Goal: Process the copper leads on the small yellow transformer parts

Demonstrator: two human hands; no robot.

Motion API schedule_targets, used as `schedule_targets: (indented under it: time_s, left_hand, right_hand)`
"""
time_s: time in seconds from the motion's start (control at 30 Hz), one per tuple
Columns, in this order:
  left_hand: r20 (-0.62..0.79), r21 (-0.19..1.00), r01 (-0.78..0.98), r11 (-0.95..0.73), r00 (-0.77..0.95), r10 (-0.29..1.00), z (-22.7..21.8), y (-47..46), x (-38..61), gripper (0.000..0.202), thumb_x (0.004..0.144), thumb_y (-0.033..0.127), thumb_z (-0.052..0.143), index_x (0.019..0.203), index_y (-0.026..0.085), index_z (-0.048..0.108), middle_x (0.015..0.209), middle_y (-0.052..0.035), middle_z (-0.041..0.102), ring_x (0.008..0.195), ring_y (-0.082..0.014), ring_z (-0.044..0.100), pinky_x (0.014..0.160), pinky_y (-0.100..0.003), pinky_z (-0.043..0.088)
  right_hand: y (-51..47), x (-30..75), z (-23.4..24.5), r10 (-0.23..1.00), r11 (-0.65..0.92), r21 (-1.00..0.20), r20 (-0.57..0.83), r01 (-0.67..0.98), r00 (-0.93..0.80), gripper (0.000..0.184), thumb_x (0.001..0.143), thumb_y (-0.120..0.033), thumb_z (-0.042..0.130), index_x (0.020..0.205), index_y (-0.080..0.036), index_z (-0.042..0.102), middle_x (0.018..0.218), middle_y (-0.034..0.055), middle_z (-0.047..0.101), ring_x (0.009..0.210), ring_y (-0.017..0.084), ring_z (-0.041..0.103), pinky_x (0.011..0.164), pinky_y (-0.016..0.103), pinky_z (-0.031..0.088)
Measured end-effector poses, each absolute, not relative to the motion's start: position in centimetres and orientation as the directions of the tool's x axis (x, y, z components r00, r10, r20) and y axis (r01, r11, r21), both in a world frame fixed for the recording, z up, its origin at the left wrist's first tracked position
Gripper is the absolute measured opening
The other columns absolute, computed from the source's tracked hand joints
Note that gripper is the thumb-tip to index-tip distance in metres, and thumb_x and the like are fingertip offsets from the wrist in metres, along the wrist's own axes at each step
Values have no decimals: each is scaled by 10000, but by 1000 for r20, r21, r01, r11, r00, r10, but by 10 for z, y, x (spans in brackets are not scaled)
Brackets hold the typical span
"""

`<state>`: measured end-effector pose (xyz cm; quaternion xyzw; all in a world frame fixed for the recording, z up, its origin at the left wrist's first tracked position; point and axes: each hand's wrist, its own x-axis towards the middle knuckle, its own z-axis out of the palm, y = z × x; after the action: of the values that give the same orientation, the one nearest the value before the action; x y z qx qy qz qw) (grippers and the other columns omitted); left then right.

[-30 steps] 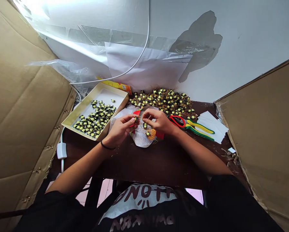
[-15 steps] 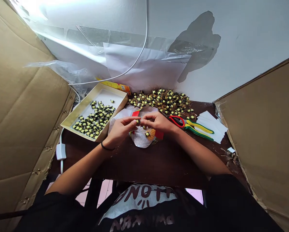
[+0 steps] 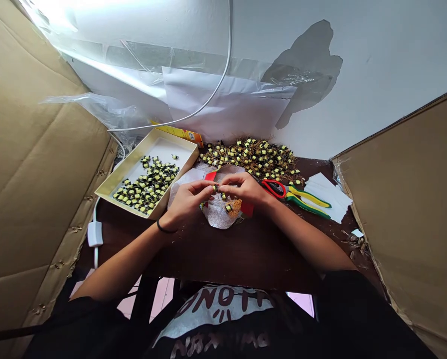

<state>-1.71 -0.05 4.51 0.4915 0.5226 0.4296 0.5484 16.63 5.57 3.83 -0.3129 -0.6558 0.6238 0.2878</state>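
Note:
Over a round silvery mesh pad, my left hand pinches a small yellow-and-black wire-wound transformer between thumb and fingertips. The fingertips of my right hand are closed right beside that part. Whether they grip its thin wire or its pins is too small to make out. Below the hands, another transformer lies on the pad next to a tuft of orange-copper wire. One more sits just under the right fingertips, partly hidden.
An open cream box at left holds many transformers. Behind the hands is a heap of transformers with copper wires. To the right lie red-handled scissors, yellow-green pliers and white paper. Cardboard walls flank the dark table.
Both hands stay over the pad with the transformer between them, shifting only very slightly. The whole view has moved a few pixels. Nothing has been picked up or put down.

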Motion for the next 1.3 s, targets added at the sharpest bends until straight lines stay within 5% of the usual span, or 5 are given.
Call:
schedule_targets:
  time_s: [0.7, 1.03, 1.3]
  left_hand:
    - [-207, 967, -133, 219, 99, 973, 42, -1, -14, 311, 680, 416, 785, 851, 163, 727, 827, -34, 695, 760, -157, 644, 711, -263, 543]
    - [-160, 984, -56, 166, 110, 981, 42, -1, -15, 328, 682, 436, 781, 807, 139, 719, 682, -28, 663, 591, -117, 572, 569, -229, 462]
    - [-106, 994, 30, 103, 114, 988, 44, -3, -14, 331, 688, 458, 762, 729, 133, 714, 614, -25, 635, 553, -116, 522, 538, -234, 417]
  right_hand:
    - [54, 161, 26, 816, 13, -1000, 20, -15, -578, 302, 730, -444, 700, 742, -152, 622, 638, -25, 580, 523, 72, 481, 469, 198, 399]
    - [50, 160, 29, 842, 162, -985, 109, 56, -528, 248, 731, -394, 668, 686, -153, 625, 649, -7, 597, 594, 100, 505, 553, 230, 405]
    - [44, 161, 28, 825, 454, -876, 342, 166, -451, 221, 808, -333, 618, 657, -172, 617, 660, 3, 621, 581, 103, 490, 568, 248, 403]
